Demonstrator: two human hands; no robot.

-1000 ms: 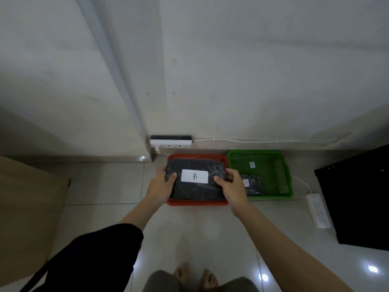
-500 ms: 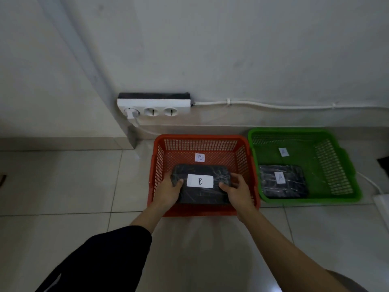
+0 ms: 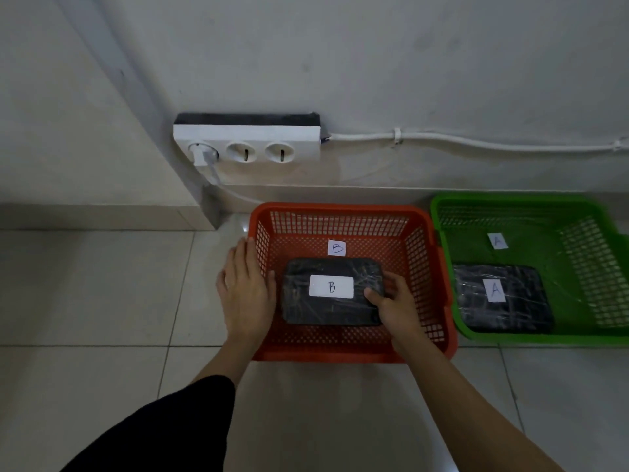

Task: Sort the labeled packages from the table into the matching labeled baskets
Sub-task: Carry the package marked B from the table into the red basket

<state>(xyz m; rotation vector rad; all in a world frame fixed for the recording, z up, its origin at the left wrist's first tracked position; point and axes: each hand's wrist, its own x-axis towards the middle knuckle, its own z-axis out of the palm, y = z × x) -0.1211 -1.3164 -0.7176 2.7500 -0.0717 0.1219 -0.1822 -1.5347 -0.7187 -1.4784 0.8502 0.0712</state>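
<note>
A black wrapped package B [image 3: 332, 310] with a white "B" label lies flat inside the red basket [image 3: 340, 211], which carries a "B" tag on its floor. My right hand [image 3: 394, 306] still grips the package's right end, thumb on top. My left hand [image 3: 246, 291] is off the package, fingers spread, resting over the basket's left wall. To the right stands the green basket [image 3: 510, 201] tagged "A", holding a black package A [image 3: 503, 301].
Both baskets sit on a pale tiled floor against a white wall. A white triple socket block [image 3: 246, 141] with one plug in it hangs above the red basket, and a white cable [image 3: 476, 141] runs right along the wall.
The package has gone down from above the red basket onto its floor. My left hand has let go and slid out to the basket's left wall. The camera has moved closer.
</note>
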